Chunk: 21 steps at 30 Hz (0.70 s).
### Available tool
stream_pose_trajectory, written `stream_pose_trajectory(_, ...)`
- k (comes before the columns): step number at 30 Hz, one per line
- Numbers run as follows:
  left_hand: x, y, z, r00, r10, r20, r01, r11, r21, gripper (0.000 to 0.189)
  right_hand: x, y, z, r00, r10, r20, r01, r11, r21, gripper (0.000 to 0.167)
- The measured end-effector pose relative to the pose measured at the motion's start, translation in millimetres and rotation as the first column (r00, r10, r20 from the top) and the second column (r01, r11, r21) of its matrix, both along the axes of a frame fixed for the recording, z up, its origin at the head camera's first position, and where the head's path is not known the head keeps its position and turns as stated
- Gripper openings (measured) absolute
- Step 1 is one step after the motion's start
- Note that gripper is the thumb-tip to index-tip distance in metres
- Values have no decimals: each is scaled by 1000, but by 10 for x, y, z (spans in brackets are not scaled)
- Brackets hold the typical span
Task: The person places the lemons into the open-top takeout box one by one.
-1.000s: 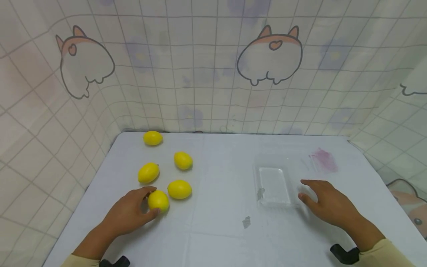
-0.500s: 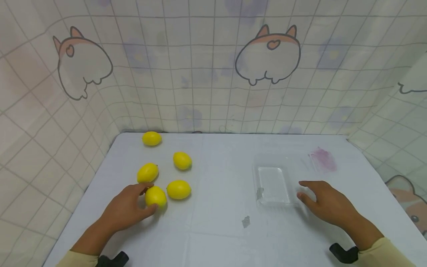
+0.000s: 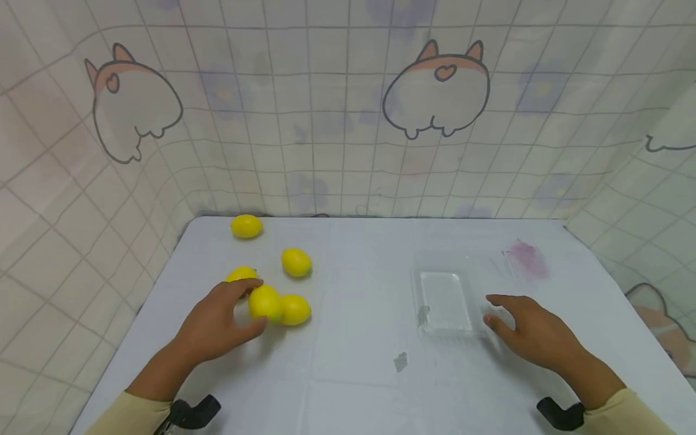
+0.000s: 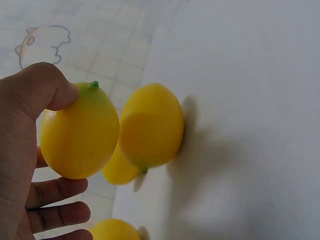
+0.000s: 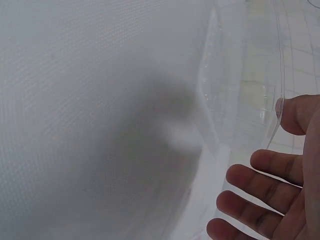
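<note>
Our left hand (image 3: 214, 324) pinches a lemon (image 3: 265, 303), probably light, firm, slightly slippery and best gripped round its middle, while our loosely spread right hand (image 3: 535, 332) hovers beside the clear container (image 3: 443, 296).

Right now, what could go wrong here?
The held lemon could slip: the left hand grips a smooth, rounded surface. The neighbouring lemon looks close and might roll if bumped. The clear container barely shows against the white tabletop, so the right hand beside it might nudge it by accident.
</note>
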<state>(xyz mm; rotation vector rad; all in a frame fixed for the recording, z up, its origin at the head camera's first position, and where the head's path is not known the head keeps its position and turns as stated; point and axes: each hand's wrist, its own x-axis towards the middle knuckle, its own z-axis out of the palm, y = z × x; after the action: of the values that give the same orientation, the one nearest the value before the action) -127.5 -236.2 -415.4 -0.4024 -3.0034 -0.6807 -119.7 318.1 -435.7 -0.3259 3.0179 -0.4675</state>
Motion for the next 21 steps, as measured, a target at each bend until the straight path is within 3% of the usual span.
stream_pose_trajectory(11, -94, 310, 12, 998, -65, 27, 64, 997, 40, 71, 7, -37, 15, 1000, -12, 17, 11, 1000, 13, 55)
stream_pose_trajectory(21, -162, 429, 38, 993, -120, 19, 118, 991, 64, 72, 12, -55, 25, 1000, -20, 19, 20, 1000, 22, 54)
